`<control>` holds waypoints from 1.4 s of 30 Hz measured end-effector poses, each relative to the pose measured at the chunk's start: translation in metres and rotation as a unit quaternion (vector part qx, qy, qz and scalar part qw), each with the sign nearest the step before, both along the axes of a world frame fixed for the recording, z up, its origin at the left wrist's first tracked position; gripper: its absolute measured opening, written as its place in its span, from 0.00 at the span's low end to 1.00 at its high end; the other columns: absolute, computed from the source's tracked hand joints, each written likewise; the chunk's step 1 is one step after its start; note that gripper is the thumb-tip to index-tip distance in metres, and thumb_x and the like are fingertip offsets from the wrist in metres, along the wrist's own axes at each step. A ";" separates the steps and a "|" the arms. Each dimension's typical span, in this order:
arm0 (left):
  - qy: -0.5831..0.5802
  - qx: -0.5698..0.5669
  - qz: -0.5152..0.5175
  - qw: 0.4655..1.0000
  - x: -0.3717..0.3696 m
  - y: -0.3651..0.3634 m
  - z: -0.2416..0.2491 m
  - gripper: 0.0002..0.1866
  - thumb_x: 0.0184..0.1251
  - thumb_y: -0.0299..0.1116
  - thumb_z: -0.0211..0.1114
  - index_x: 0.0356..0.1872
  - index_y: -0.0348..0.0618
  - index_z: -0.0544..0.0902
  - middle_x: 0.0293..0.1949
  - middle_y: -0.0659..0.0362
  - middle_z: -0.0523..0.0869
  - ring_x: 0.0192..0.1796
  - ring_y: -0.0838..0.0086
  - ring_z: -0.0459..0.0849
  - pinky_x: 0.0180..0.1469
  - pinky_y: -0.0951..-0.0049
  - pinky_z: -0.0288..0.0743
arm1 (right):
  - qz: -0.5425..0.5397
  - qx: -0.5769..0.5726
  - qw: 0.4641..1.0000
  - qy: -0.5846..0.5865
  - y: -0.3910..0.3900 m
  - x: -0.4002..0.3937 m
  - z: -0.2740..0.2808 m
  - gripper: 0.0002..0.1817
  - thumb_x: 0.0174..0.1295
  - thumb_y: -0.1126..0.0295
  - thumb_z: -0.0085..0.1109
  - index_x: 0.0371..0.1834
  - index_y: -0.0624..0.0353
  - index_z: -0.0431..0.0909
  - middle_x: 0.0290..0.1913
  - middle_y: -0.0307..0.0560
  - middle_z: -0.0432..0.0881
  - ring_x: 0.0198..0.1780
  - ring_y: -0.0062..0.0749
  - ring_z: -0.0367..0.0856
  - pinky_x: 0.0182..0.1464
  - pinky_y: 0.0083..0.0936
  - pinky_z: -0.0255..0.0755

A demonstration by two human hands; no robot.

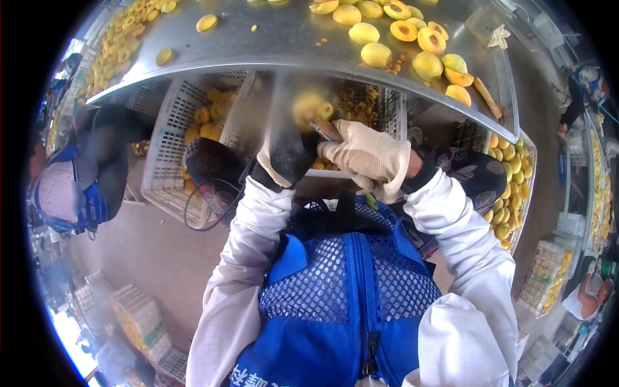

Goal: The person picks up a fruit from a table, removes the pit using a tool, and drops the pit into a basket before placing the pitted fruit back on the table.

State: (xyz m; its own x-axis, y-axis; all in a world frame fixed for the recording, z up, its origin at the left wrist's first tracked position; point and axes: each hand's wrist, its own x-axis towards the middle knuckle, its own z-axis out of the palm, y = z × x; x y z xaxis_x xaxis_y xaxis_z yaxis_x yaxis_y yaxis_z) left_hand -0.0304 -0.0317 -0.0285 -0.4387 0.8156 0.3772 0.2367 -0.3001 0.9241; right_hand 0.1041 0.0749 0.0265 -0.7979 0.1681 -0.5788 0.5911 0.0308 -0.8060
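Note:
My left hand (287, 155), in a black and cream glove, is closed around a yellow peach (309, 108) just below the table's front edge. A smear on the lens blurs the peach and the fingers. My right hand (371, 151), in a cream knitted glove, is closed on a short brown-handled tool (327, 130), whose tip points at the peach. The tool's working end is hidden against the fruit. Under both hands sits a white crate (394, 116) with peach pieces and scraps in it.
On the metal table (277, 39) lie whole and halved peaches (431, 40) and a wooden stick (488, 98). A peach crate (171, 119) stands at left, another crate full of peaches (509, 174) at right. A co-worker (77, 177) sits to the left.

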 end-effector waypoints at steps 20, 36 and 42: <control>-0.501 0.016 -0.133 0.855 0.004 0.012 -0.010 0.19 0.80 0.46 0.54 0.63 0.48 0.73 0.53 0.53 0.82 0.56 0.60 0.83 0.62 0.55 0.79 | -0.114 -0.666 0.724 0.136 0.006 0.023 -0.067 0.22 0.75 0.65 0.52 0.62 0.74 0.68 0.21 0.30 0.69 0.18 0.08 0.67 0.20 0.05 0.58; -0.130 0.030 -0.089 0.987 0.004 0.015 0.003 0.43 0.67 0.24 0.66 0.79 0.43 0.51 0.65 0.57 0.69 0.64 0.64 0.75 0.70 0.59 0.72 | -0.246 -0.712 0.627 0.198 -0.011 0.016 -0.062 0.20 0.79 0.60 0.41 0.60 0.65 0.72 0.28 0.38 0.72 0.11 0.14 0.58 0.10 0.09 0.56; 0.085 -0.053 -0.022 0.995 0.004 0.033 0.012 0.20 0.75 0.27 0.56 0.65 0.42 0.67 0.51 0.57 0.81 0.56 0.70 0.80 0.59 0.67 0.78 | -0.104 -0.698 0.651 0.279 0.010 0.017 -0.065 0.13 0.74 0.67 0.50 0.51 0.66 0.77 0.17 0.29 0.65 0.11 0.09 0.57 0.09 0.10 0.52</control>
